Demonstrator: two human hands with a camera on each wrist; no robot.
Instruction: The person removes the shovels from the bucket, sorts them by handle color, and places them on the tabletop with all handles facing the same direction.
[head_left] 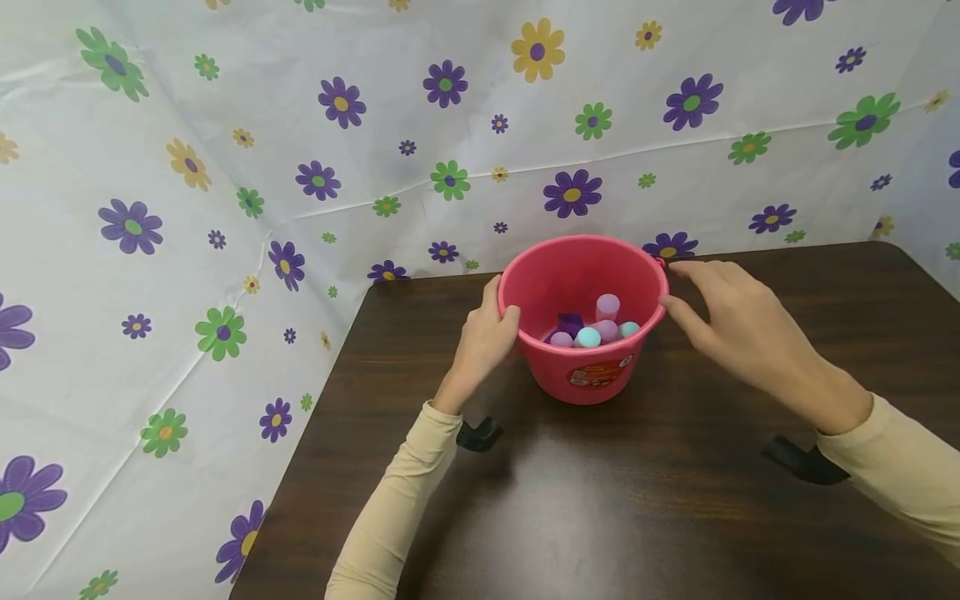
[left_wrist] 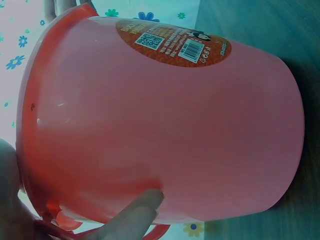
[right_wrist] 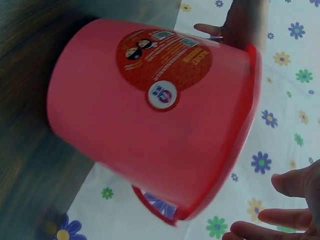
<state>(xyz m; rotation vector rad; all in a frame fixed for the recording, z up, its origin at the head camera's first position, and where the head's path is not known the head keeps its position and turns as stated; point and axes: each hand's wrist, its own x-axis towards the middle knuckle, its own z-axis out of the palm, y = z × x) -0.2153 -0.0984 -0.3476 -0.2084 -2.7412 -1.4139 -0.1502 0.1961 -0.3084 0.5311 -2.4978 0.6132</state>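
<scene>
A pink plastic bucket (head_left: 546,373) stands on the table, with an oval red label (head_left: 600,372) on its front. Inside lie several lilac and mint round-ended pieces, among them a lilac one (head_left: 607,305) standing up, plus a dark purple piece (head_left: 570,322). My left hand (head_left: 480,340) grips the bucket's left rim, thumb over the edge; in the left wrist view its fingers (left_wrist: 137,212) lie along the outer wall. My right hand (head_left: 750,333) is beside the right rim, thumb and fingers spread. The right wrist view shows that hand (right_wrist: 300,205) apart from the bucket.
The dark wooden table (head_left: 637,500) extends in front of and beside the bucket. A white flower-patterned sheet (head_left: 465,125) hangs behind and to the left. The bucket's red handle (right_wrist: 152,206) hangs at its far side. Black straps (head_left: 806,462) show at both wrists.
</scene>
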